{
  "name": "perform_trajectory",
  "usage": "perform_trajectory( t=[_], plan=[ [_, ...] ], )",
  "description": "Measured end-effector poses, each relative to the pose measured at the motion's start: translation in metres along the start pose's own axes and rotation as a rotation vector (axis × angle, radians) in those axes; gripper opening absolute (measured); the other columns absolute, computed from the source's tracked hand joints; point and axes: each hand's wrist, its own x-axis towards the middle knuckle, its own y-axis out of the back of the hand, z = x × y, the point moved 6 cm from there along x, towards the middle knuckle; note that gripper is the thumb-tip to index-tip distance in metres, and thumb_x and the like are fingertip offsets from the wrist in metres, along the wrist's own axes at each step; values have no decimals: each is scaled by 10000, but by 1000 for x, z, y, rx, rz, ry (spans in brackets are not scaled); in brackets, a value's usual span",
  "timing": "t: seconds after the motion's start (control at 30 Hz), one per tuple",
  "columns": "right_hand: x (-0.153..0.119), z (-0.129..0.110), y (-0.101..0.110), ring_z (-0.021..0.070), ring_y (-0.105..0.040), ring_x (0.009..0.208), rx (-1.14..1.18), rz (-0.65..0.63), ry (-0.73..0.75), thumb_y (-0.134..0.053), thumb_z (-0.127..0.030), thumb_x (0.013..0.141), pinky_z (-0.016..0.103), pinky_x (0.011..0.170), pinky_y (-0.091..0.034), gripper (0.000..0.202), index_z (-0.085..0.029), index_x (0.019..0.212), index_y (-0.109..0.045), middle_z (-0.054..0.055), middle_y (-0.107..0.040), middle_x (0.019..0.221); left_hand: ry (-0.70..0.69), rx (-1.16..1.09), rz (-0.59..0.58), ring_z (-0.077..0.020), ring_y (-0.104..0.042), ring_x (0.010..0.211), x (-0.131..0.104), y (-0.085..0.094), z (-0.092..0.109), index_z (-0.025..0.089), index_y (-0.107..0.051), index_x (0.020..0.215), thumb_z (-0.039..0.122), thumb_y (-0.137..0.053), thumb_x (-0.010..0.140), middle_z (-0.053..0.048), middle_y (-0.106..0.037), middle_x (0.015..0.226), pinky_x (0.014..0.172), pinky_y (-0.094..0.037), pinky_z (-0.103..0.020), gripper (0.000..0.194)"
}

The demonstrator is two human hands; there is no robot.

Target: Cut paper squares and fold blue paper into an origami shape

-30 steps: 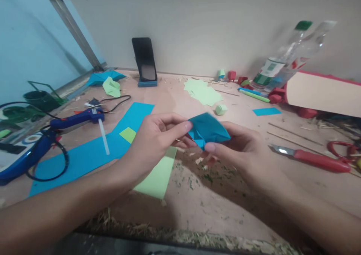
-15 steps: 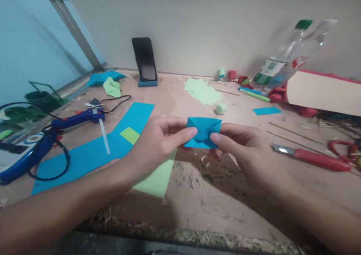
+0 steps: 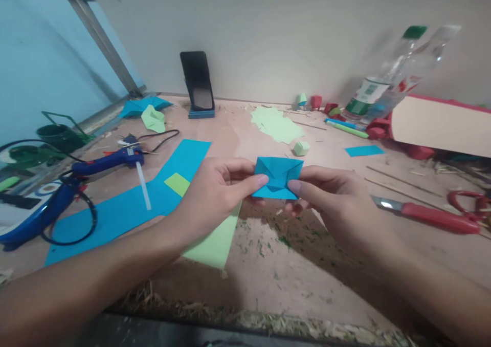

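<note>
Between my two hands is a small piece of folded blue paper (image 3: 279,170), creased, with its flaps facing me and held above the table. My left hand (image 3: 226,186) pinches its left edge, thumb in front and fingers behind. On the other side, my right hand (image 3: 326,188) grips the right edge the same way, the thumb at the lower right corner. Below my left forearm lies a light green paper sheet (image 3: 215,244), partly covered. Beside it are blue paper strips (image 3: 115,211) with a small yellow-green paper piece (image 3: 176,184) on top.
A glue gun (image 3: 107,161) with its cable lies at left. At the back are a phone (image 3: 197,81) on a stand and green paper cutouts (image 3: 276,124). To the right are a red utility knife (image 3: 439,217), thin sticks (image 3: 402,193), red scissors (image 3: 466,203) and plastic bottles (image 3: 368,96).
The folded paper's upper flaps look more spread, showing a flatter middle. My right thumb has shifted slightly right along with the paper's right edge. Both hands keep their hold.
</note>
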Motion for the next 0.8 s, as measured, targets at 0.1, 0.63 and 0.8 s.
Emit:
perform_trajectory(
  t=[0.1,0.63,0.8],
  plan=[
    [1,5,0,97,-691,619,25,-34,-57,-850,-246,845,159,590,-554,45,-223,810,-835,-6,-760,715,-19,-41,15,-95,-703,653,0,0,3,149,-779,751,121,-851,777,24,-735,706,616,-606,-130,81],
    [0,15,-3,139,-726,698,218,-113,-165,-817,-282,900,228,630,-608,156,-231,1045,-841,25,-766,831,19,-52,81,-126,-731,571,2,5,-3,145,-720,713,130,-799,800,33,-689,637,531,-586,-170,118],
    [1,17,-1,120,-715,625,254,-84,-154,-822,-204,870,203,601,-598,26,-221,867,-841,-3,-730,697,17,-25,64,-133,-720,581,-1,3,-6,148,-749,758,148,-788,818,16,-704,659,546,-595,-200,71]
  ],
)
